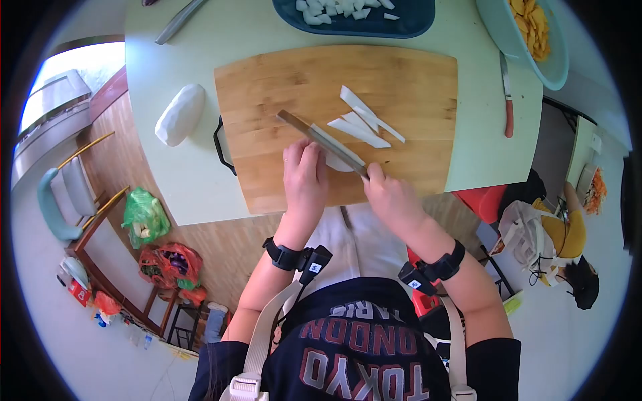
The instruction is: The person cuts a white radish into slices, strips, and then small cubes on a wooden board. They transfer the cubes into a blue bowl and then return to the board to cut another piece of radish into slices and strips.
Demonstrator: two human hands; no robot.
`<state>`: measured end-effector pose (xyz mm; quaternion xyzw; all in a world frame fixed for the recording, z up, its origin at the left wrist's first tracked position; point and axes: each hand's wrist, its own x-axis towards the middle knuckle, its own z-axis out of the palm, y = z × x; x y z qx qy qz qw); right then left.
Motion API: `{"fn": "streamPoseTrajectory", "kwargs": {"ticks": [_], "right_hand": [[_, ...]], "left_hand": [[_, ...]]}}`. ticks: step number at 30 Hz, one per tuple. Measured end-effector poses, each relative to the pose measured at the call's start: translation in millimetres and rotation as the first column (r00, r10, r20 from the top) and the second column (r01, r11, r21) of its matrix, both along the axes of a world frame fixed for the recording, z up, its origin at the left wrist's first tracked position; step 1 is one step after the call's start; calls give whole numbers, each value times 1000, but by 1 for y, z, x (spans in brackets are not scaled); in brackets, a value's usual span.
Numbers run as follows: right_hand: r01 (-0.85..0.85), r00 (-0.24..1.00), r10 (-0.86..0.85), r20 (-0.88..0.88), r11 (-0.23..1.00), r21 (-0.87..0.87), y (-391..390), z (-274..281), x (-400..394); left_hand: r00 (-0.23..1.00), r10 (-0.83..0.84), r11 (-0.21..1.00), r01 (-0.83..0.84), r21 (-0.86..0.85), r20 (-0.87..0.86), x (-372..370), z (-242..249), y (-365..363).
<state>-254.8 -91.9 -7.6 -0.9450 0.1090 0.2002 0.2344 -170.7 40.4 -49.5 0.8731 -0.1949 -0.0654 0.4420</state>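
My right hand (393,199) is wrapped round the handle of a broad kitchen knife (319,138), whose blade slants up and left across the wooden cutting board (267,87). Under and beside the blade lies a piece of white radish (340,162), partly hidden by it. My left hand (305,172) is closed, its bent fingertips pressing at the radish piece close to the blade. Several flat white radish slices (361,127) lie on the board beyond the knife. A large peeled white radish (180,115) rests on the table, left of the board.
A dark blue tray (354,30) with white cubes stands at the back. To its right are a pale bowl (556,67) of orange slices and a small knife with a red handle (508,100). A metal utensil (179,23) lies back left. Another person (575,234) is at the right.
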Motion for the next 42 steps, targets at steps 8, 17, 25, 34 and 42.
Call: {"fn": "streamPoseTrajectory", "kwargs": {"ticks": [8, 17, 25, 34, 42], "right_hand": [[174, 984, -177, -6, 959, 222, -22, 13, 12], [326, 929, -360, 88, 906, 269, -29, 24, -21], [432, 900, -405, -162, 879, 200, -27, 43, -23], [112, 989, -110, 101, 994, -12, 9, 41, -41], [47, 998, -47, 37, 999, -21, -1, 43, -39]], "left_hand": [[999, -2, 1000, 2, 12, 35, -1, -1, 0], [999, -2, 1000, 3, -17, 36, -7, -2, 7], [999, -10, 1000, 10, -8, 48, -9, 4, 6], [1000, -19, 999, 19, 34, 23, -7, 6, 3], [1000, -9, 999, 9, 32, -17, -8, 5, 4]]}}
